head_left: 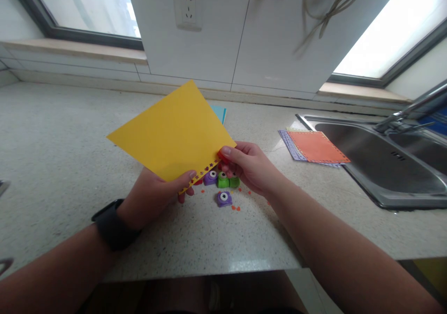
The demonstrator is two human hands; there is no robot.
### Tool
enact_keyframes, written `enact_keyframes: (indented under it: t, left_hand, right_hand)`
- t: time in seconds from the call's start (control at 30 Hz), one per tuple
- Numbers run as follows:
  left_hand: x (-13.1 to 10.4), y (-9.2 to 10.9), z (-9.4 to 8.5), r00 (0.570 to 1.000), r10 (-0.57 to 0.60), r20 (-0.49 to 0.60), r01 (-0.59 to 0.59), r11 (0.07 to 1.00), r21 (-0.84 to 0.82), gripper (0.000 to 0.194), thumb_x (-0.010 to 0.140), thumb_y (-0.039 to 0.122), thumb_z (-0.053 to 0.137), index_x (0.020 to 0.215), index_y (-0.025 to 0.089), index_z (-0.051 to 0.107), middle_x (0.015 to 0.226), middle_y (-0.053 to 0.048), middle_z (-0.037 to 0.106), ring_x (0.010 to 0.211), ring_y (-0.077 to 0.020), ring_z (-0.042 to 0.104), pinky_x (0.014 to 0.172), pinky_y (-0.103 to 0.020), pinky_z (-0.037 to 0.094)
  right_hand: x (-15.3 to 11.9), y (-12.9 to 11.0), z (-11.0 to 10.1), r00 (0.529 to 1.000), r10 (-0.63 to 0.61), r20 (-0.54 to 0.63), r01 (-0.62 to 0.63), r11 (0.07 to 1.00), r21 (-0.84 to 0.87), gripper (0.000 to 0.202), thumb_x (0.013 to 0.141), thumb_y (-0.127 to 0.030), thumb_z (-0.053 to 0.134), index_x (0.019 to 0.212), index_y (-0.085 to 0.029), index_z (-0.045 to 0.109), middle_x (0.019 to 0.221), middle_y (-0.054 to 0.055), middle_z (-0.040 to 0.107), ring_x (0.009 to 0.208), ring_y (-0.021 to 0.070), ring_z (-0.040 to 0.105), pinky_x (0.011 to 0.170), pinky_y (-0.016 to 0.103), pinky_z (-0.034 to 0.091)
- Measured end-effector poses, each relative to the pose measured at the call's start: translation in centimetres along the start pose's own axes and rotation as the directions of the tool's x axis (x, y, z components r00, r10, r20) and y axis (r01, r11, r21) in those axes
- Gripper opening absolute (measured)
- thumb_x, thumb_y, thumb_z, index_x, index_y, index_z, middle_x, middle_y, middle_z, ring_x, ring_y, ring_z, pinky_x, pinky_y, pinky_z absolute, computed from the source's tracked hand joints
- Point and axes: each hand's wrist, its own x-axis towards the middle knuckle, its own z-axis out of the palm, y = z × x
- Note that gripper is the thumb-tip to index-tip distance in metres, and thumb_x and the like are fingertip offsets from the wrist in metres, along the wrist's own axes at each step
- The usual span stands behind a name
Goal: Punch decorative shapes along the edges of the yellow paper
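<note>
A yellow sheet of paper [174,132] is held up above the counter, tilted, with a row of small punched shapes along its near edge. My left hand [165,188] pinches the sheet at its lower corner, thumb on top. My right hand [246,163] is closed on a red craft punch [222,155] at the sheet's right corner, thumb pressing on it. Below the paper stand a purple craft punch [210,178], a green craft punch [223,180] and, nearer me, another purple craft punch [224,198]. Part of a further red punch shows under the sheet.
Orange paper bits [236,208] lie scattered on the speckled counter [70,132]. To the right, an orange sheet with a punched border [319,146] lies on purple sheets [293,145] beside the steel sink [363,165]. Blue paper [219,112] shows behind the yellow sheet.
</note>
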Motion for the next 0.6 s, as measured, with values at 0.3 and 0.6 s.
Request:
enact_keyframes:
  t: [0.3, 0.6]
  left_hand:
    - [0.04, -0.23, -0.07, 1.0, 0.002, 0.0, -0.002, 0.999, -0.039, 0.02, 0.079, 0.027, 0.08, 0.094, 0.019, 0.071, 0.072, -0.002, 0.076, 0.047, -0.0148, 0.063, 0.039, -0.024, 0.051]
    - [-0.07, 0.41, 0.06, 1.0, -0.013, -0.012, 0.013, 0.999, -0.034, 0.019, 0.075, 0.027, 0.083, 0.087, 0.019, 0.071, 0.06, 0.001, 0.071, 0.042, -0.0138, 0.059, 0.039, -0.025, 0.051]
  right_hand:
    - [0.06, 0.2, -0.06, 1.0, -0.016, -0.005, 0.016, 1.0, -0.005, 0.033, 0.079, -0.046, 0.079, 0.079, -0.015, 0.067, 0.064, -0.001, 0.063, 0.051, 0.0067, 0.054, 0.048, 0.019, 0.046]
    - [0.03, 0.23, -0.11, 1.0, -0.025, -0.003, 0.025, 1.0, -0.017, 0.034, 0.08, -0.047, 0.078, 0.081, -0.015, 0.068, 0.065, -0.001, 0.064, 0.051, 0.0062, 0.055, 0.048, 0.018, 0.046]
